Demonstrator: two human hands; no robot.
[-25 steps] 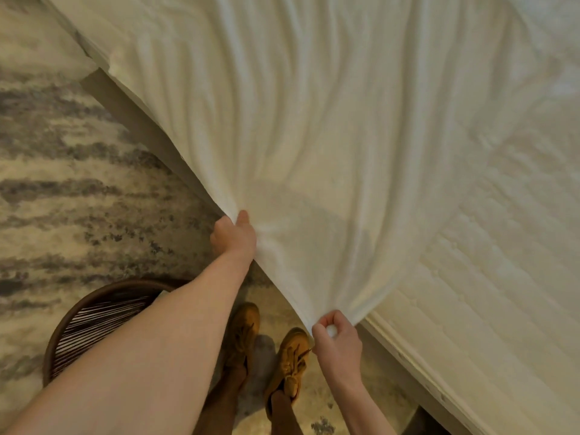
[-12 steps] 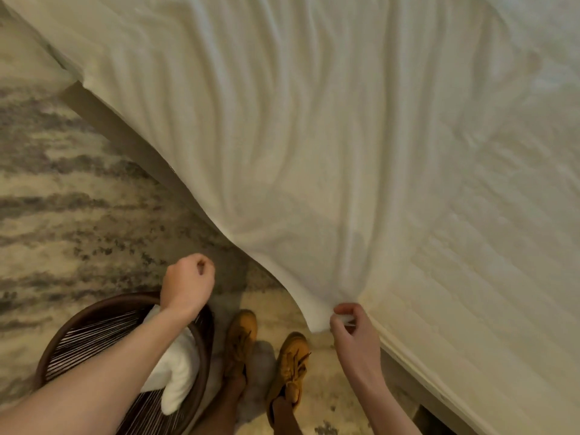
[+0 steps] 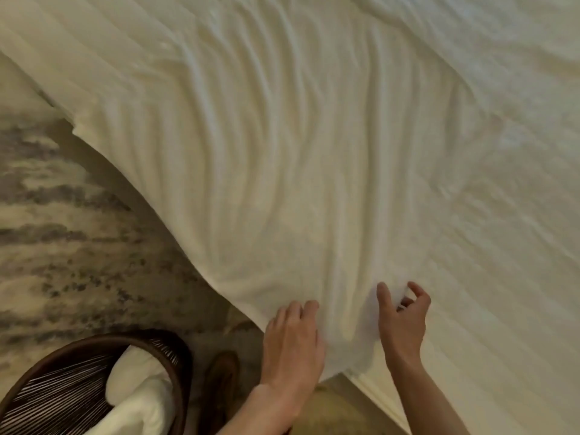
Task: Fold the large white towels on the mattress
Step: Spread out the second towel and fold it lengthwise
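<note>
A large white towel (image 3: 282, 171) lies spread and wrinkled across the mattress (image 3: 518, 277), its left edge hanging past the bed side. My left hand (image 3: 292, 343) rests on the towel's near edge, its fingertips sunk into the cloth. About a hand's width to the right, my right hand (image 3: 403, 321) has thumb and fingers curled and pinches a small fold of the towel near its corner. The corner itself is hidden under my hands.
A dark woven basket (image 3: 78, 381) stands on the floor at lower left, with another white towel (image 3: 141, 400) in it. A grey-and-beige patterned rug (image 3: 62, 230) covers the floor. One brown shoe (image 3: 221, 381) shows between the basket and the bed.
My left hand let go of the towel's edge, dropped toward the basket, then came back onto the near edge. My right hand carried the corner up onto the mattress, and the towel now lies flatter.
</note>
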